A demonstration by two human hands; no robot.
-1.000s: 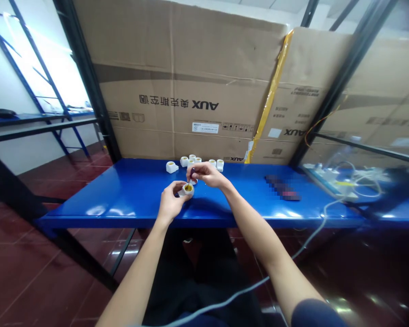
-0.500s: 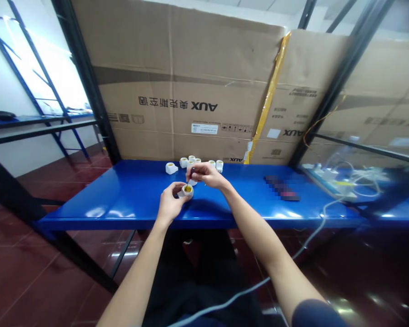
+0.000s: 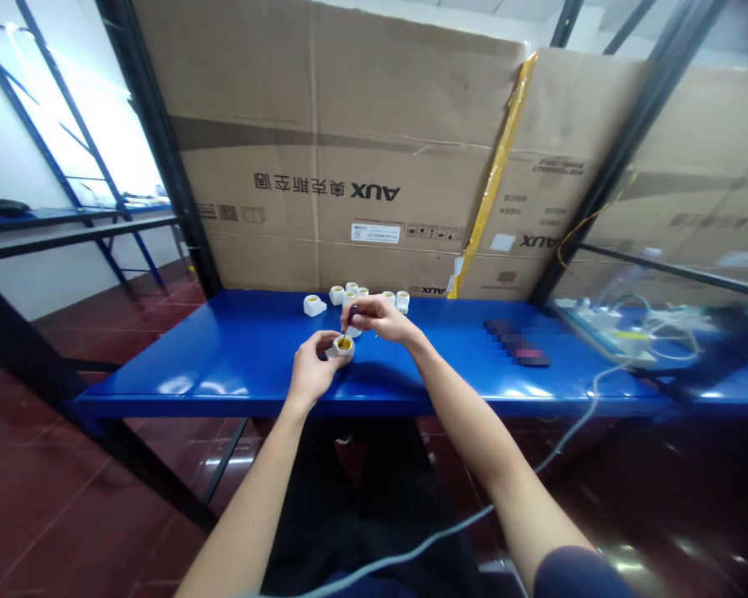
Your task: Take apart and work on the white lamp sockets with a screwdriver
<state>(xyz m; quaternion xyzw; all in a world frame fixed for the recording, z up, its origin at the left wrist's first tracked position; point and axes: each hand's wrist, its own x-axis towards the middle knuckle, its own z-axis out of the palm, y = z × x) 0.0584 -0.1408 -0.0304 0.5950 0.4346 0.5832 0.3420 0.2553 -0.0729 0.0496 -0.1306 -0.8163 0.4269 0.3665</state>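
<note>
My left hand [image 3: 312,370] is closed around the left side of a small white cup-shaped part [image 3: 347,352]. The part's open top faces up and shows a yellow inside. In my right hand [image 3: 381,318], the fingertips pinch a thin tool with a dark handle [image 3: 352,312], which looks like a small screwdriver. Its narrow tip points down at the part's opening; whether it touches the inside cannot be seen. Behind my hands, a similar white part [image 3: 313,306] stands apart at the left of several others [image 3: 337,295], some partly hidden by my right hand.
The blue table [image 3: 224,365] backs onto large cardboard sheets [image 3: 349,108]. To the right lies a dark, pixelated object [image 3: 516,343]. Beyond the black rack post sits a board with white wires [image 3: 617,332]. A pale cable [image 3: 592,399] runs down over the table edge and across my lap.
Both hands keep their holds on the white part and the tool, nearly in the same place. The view has shifted very slightly.
</note>
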